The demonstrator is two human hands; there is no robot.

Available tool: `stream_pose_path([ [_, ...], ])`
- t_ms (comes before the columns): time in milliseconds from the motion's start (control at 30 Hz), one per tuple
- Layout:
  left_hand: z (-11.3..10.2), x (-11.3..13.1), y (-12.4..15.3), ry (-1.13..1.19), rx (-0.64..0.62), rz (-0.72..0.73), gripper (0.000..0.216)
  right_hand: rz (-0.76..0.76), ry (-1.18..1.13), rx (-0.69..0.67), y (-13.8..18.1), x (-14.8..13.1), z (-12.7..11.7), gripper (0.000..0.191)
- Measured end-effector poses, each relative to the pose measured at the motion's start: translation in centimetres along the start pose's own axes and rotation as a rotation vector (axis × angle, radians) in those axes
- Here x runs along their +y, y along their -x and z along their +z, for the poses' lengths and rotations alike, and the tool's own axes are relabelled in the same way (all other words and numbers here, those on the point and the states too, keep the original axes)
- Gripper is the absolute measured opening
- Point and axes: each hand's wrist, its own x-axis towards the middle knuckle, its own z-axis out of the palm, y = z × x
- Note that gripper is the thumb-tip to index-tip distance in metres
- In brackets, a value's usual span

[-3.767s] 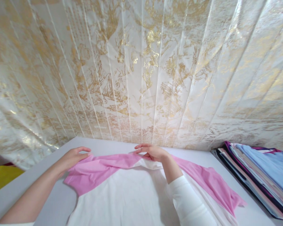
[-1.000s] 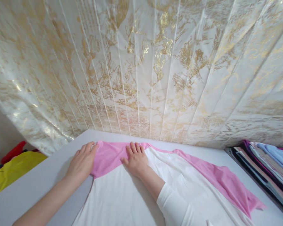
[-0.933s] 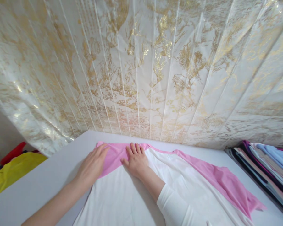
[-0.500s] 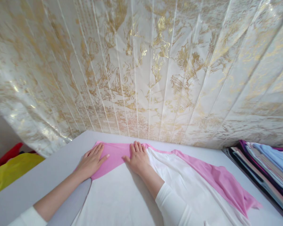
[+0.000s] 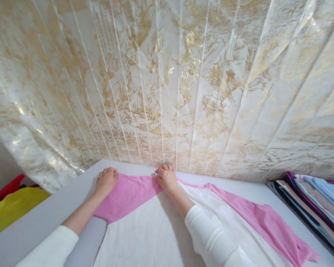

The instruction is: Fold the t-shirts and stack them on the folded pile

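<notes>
A white shirt (image 5: 139, 237) with pink raglan sleeves lies spread over the pale table. At the far left of its top edge, my left hand (image 5: 107, 181) is closed, fingers bent and pinching the pink left sleeve (image 5: 128, 196). Near the collar, my right hand (image 5: 167, 180) grips the same pink edge with curled fingers. Between the two hands the sleeve's edge runs fairly straight, with small wrinkles. The other pink sleeve (image 5: 263, 220) stretches down to the right, loosely rumpled, touched by neither hand.
Several folded garments (image 5: 317, 207) are stacked at the table's right side. Yellow cloth (image 5: 18, 207) and red cloth (image 5: 8, 190) lie beyond the left edge of the table (image 5: 30, 226). A white sheet with gold printing (image 5: 167, 92) hangs directly behind the table.
Both hands were lying flat on the pink cloth; now their fingers are curled and hold its top edge. The left sleeve shows more of its pink area, out to the left.
</notes>
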Motion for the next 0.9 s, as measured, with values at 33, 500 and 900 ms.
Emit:
stream_pose_path([
  [33, 0.0, 0.1, 0.0, -0.001, 0.004, -0.005, 0.024, -0.01, 0.001, 0.001, -0.3, 0.1, 0.1, 0.018],
  [500, -1.5, 0.9, 0.7, -0.039, 0.019, 0.039, 0.028, 0.035, 0.07, 0.065, -1.0, 0.2, 2.0, 0.026],
  [900, -3.1, 3.2, 3.1, -0.082, 0.105, 0.234, 0.043, -0.048, 0.023, 0.04, 3.9, 2.9, -3.6, 0.039],
])
